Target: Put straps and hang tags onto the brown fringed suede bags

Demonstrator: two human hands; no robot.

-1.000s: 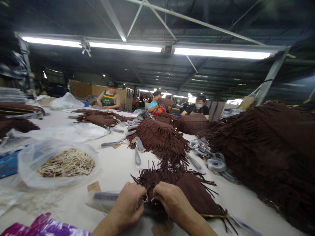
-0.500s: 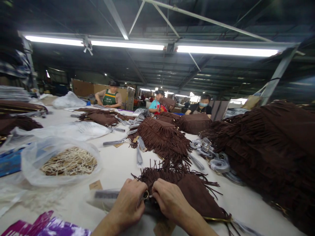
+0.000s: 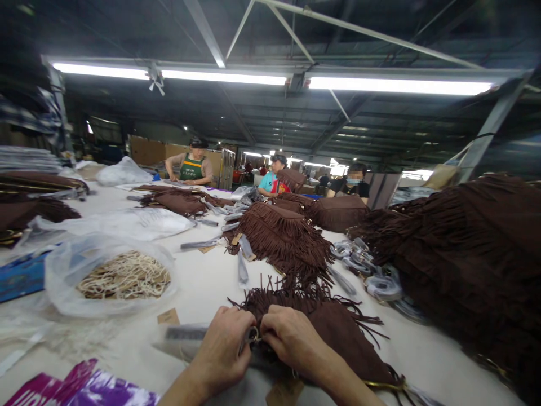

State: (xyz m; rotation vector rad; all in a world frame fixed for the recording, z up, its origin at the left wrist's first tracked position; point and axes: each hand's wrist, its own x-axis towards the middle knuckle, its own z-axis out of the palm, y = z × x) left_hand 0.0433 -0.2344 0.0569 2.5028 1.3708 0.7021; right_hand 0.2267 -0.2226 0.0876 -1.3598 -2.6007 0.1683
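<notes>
A dark brown fringed bag [image 3: 344, 335] lies at the table's near side, its gold zip edge [image 3: 382, 385] toward me. At its left end, my left hand [image 3: 228, 344] and my right hand [image 3: 289, 338] meet with closed fingers, knuckles almost touching. Between them shows a small gold metal clasp [image 3: 253, 334], pinched by my left hand. From under the left hand a plastic-wrapped strap [image 3: 186, 334] sticks out to the left. My right hand pinches the bag's end by the clasp; its fingertips are partly hidden. A brown paper tag [image 3: 284, 392] hangs below the hands.
A clear plastic bag [image 3: 57, 282] of stringed tags stands left. Purple printed plastic [image 3: 105, 389] lies near left. Fringed bags [image 3: 283, 231] are piled ahead, with a tall heap [image 3: 473, 254] on the right. Wrapped straps [image 3: 382, 285] lie beside it. Several people work across the table.
The view has shifted slightly, so the surroundings sit a little further right. Both hands stay together at the clasp, with only a slight shift of the fingers.
</notes>
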